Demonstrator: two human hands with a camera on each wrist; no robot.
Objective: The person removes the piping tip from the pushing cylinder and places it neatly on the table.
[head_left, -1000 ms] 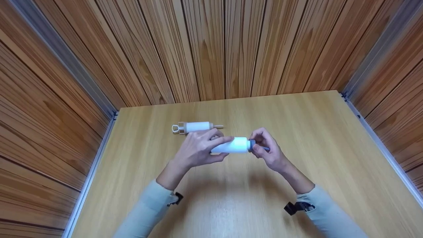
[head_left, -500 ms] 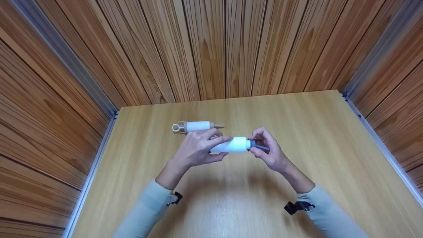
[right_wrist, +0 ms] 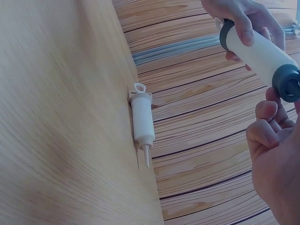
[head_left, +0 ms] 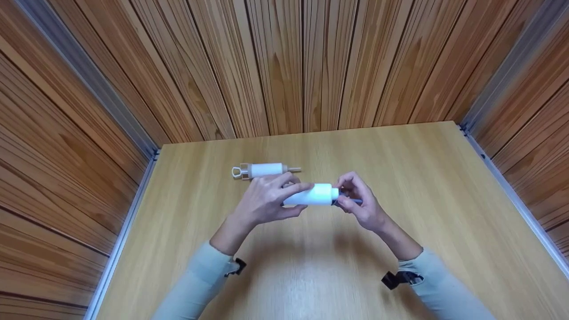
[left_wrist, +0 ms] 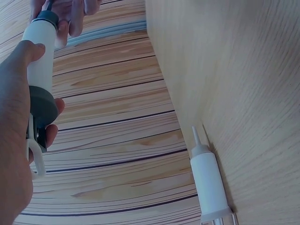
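Note:
My left hand (head_left: 272, 198) grips the white barrel of an icing syringe (head_left: 322, 194), held level above the table. Its dark grey-blue end collar (left_wrist: 43, 105) and white ring handle (left_wrist: 36, 157) show in the left wrist view. At the barrel's other end my right hand (head_left: 361, 200) pinches the dark grey-blue nozzle cap (right_wrist: 286, 80) with curled fingers and thumb. A thin blue nozzle (head_left: 357, 200) sticks out between those fingers. Part of the cap is hidden by the fingers in the head view. Just beyond the left hand lies a second icing syringe (head_left: 266, 170), white with beige ends.
The wooden table (head_left: 186, 222) lies beneath both hands. Plank-patterned walls (head_left: 275, 66) rise at the back and sides, with metal rails (head_left: 122, 231) along the side edges. A small black wrist camera (head_left: 391, 280) sits at the right cuff.
My right fingers have shifted slightly around the cap. Less of its blue collar shows now and more of the white neck. The left hand and the lying syringe have hardly moved.

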